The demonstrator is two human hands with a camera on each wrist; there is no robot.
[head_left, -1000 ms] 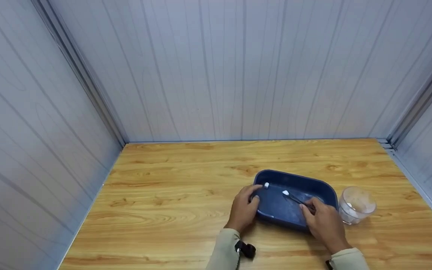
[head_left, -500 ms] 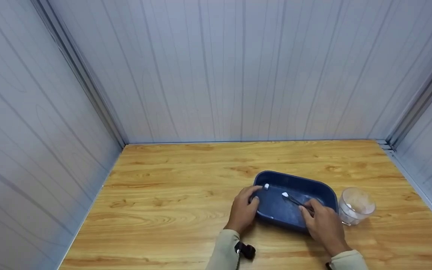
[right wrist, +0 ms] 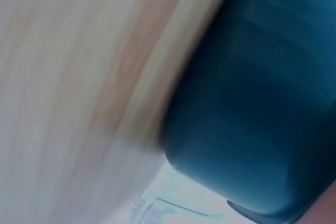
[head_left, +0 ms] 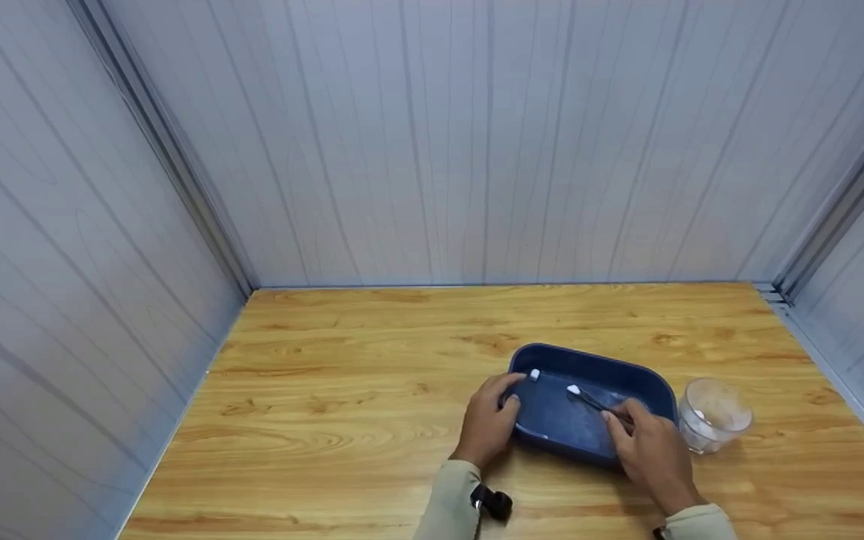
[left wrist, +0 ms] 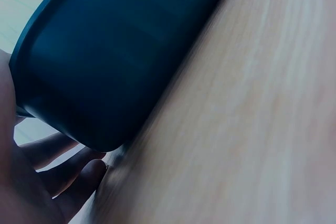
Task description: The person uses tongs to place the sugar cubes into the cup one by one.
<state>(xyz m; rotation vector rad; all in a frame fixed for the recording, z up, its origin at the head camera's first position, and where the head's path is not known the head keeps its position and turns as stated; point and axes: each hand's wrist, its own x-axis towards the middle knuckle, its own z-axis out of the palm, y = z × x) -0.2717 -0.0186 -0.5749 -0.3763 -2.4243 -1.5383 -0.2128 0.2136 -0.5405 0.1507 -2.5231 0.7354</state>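
Note:
A dark blue rectangular tray (head_left: pixel 589 448) sits on the wooden table in the head view. My left hand (head_left: pixel 488 420) grips its left end, thumb by the rim; the left wrist view has the fingers (left wrist: pixel 79 184) against the outer wall of the tray (left wrist: pixel 121 66). Over the tray's right side, my right hand (head_left: pixel 649 446) pinches slim dark tweezers (head_left: pixel 593 403). At their tip is a small white lump (head_left: pixel 573 390), low inside the tray. Another white piece (head_left: pixel 535 375) lies in the tray's far left corner. The right wrist view hides the tweezers behind the tray wall (right wrist: pixel 236 114).
Close to the tray's right end stands a clear glass (head_left: pixel 715 416) with white pieces inside. The wood-grain table (head_left: pixel 342 405) meets pale panel walls (head_left: pixel 447 150) at the back and both sides. A small black device (head_left: pixel 493 501) is strapped at the left wrist.
Almost nothing differs. The tweezers' tip and white lump have shifted very slightly within the tray, while both hands keep their hold.

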